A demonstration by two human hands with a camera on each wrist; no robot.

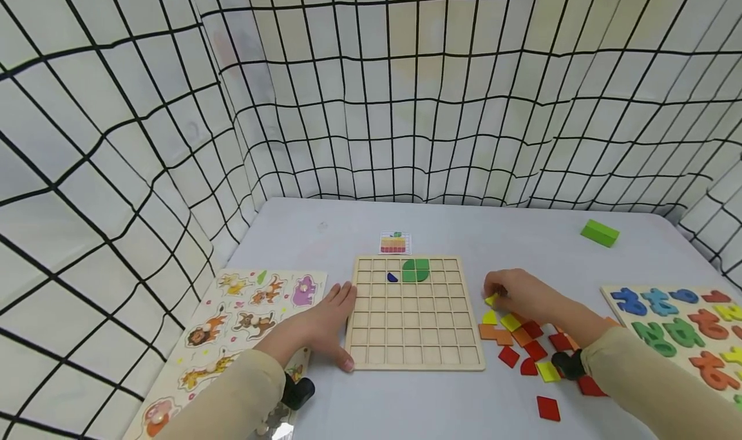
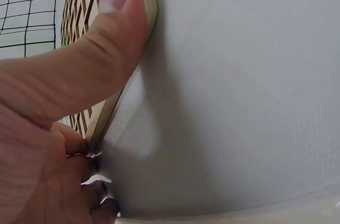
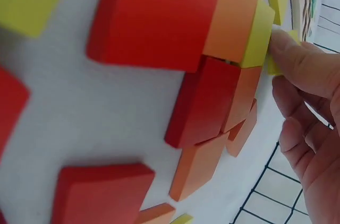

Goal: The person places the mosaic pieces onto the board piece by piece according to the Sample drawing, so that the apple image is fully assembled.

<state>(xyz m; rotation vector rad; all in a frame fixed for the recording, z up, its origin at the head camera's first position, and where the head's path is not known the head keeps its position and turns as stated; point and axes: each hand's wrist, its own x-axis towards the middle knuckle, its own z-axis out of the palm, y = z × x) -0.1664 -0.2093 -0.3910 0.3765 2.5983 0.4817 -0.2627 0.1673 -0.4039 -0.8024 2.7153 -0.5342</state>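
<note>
A wooden grid board (image 1: 415, 330) lies on the table between the hands, with green pieces (image 1: 415, 270) forming a rounded shape and one small dark blue piece (image 1: 392, 277) near its top. Along the board's left edge, my left hand (image 1: 326, 321) rests with fingers extended; in the left wrist view its thumb (image 2: 119, 17) touches the rim. To the right of the board, my right hand (image 1: 522, 292) pinches a yellow tile (image 3: 273, 66) between thumb and fingers. Below that hand lies a loose pile of red tiles (image 3: 154, 17), orange tiles (image 3: 199, 163) and yellow tiles (image 1: 511, 322).
A small pattern card (image 1: 395, 243) lies just behind the board. An animal puzzle board (image 1: 232, 337) is at the left and a number puzzle board (image 1: 684, 330) at the right. A green block (image 1: 599, 232) sits at the back right. Black netting (image 1: 371, 105) surrounds the table.
</note>
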